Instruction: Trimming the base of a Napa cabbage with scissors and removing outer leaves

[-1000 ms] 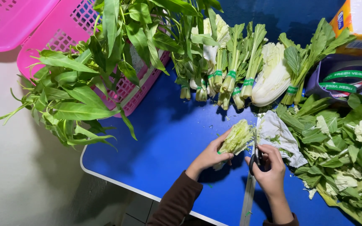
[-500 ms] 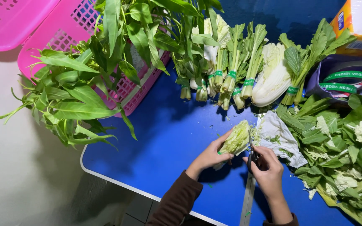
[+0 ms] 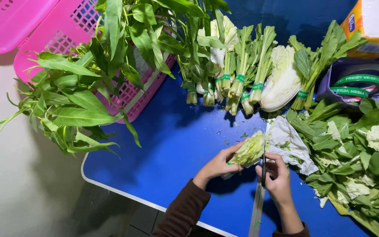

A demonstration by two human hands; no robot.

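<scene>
Over the blue table (image 3: 163, 145), left grip (image 3: 218, 166) holds cabbage (image 3: 250, 151), seemingly touching scissors (image 3: 264, 164).

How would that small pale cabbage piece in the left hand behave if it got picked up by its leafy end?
The cabbage piece would probably flop and shed: its cut layers look loose and crinkly, and small bits already lie on the blue table. It seems light, since the left hand steadies it with fingertips alone. Its leaves look thin, so likely easy to bruise.
</scene>
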